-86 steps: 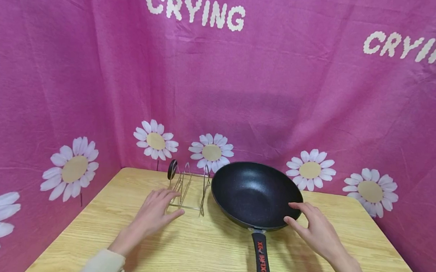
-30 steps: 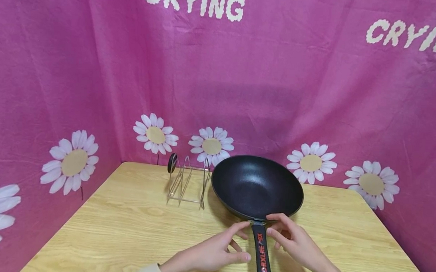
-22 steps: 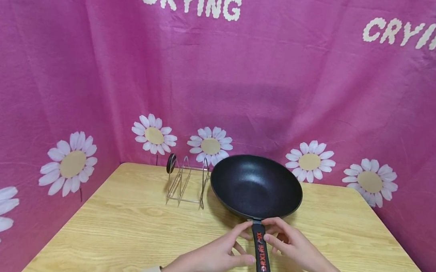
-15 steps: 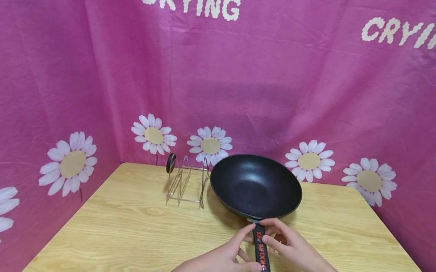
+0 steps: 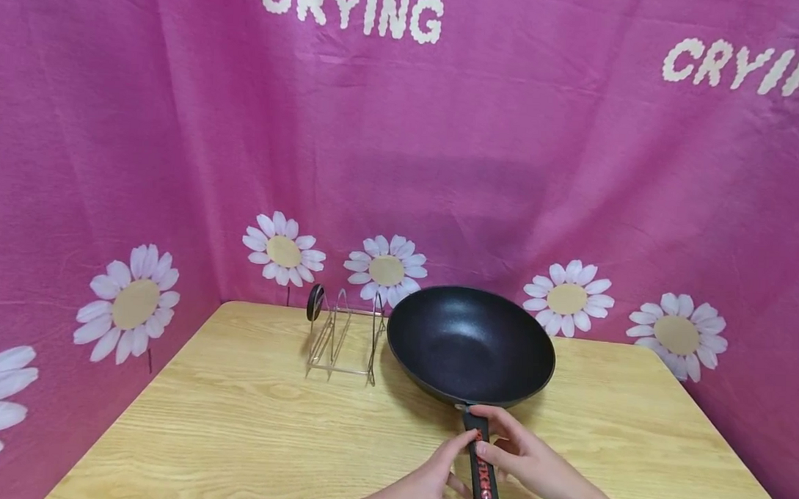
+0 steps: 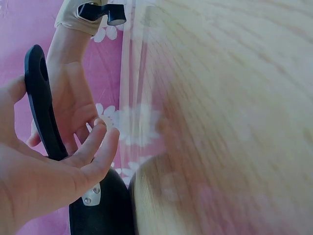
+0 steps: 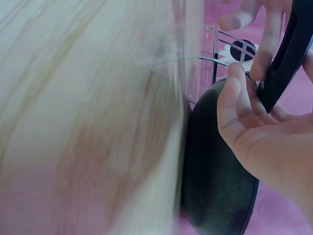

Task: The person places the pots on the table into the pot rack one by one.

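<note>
Black, wide and open side up, a deep pan sits on a wood-grain desk, its base apparently resting flat and its long handle pointing toward the person, presumably so that it is easy to reach. Both hands are at that handle. The right hand has it near the bowl, thumb on top and fingers bent around the far side, a grip that probably steadies the heavy end. The left hand curls loosely from the other side, index fingertip on the handle and thumb nearer its free end; how firmly it presses cannot be told. Just left of the pan stands a wire rack with upright loops, likely shaped to keep things on edge, and a dark round piece at its left loop. Purple flowered cloth hangs behind.
</note>
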`<control>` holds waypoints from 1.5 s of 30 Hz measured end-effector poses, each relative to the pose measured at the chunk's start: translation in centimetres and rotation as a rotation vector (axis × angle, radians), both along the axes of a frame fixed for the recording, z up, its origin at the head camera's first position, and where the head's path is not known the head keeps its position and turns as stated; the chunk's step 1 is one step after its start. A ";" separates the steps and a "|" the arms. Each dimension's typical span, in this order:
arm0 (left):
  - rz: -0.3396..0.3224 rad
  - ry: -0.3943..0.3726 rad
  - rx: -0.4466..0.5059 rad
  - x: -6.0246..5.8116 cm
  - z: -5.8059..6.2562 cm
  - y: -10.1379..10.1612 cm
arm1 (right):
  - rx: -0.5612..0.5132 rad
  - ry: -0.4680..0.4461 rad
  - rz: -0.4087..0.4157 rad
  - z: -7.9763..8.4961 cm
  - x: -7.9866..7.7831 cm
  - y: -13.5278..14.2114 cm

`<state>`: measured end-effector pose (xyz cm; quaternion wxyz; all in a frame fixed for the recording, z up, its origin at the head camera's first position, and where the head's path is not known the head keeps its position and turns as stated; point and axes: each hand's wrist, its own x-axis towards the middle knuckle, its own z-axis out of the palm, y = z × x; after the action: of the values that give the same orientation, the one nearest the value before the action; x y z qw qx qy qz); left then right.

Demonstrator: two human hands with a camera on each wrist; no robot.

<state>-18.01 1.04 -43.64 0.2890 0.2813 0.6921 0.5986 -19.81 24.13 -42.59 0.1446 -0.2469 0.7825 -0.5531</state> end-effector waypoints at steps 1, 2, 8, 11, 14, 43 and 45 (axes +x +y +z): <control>-0.004 0.000 0.002 0.0 -0.1 0.1 | -0.015 -0.030 0.000 -0.1 0.0 0.0; -0.006 -0.004 0.007 0.0 -0.2 0.2 | -0.026 -0.062 -0.007 -0.2 0.0 -0.1; -0.007 -0.024 0.040 0.2 -0.3 0.8 | -0.034 -0.137 -0.061 -0.2 -0.1 -0.3; 0.018 -0.091 0.078 0.4 -0.2 1.2 | -0.019 -0.138 -0.084 0.0 -0.2 -0.4; 0.033 -0.134 0.141 0.6 -0.3 1.5 | -0.031 -0.129 -0.070 0.1 -0.2 -0.5; 0.050 -0.415 0.458 0.6 -0.9 2.0 | -0.086 -0.171 -0.129 -0.1 -0.2 -1.0; 0.030 -0.404 0.464 0.5 -0.9 1.8 | -0.097 -0.171 -0.124 -0.2 -0.2 -1.0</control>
<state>-17.54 2.87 -44.56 0.3398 0.2050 0.4696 0.7887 -20.01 23.11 -42.78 0.1641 -0.1566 0.7532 -0.6174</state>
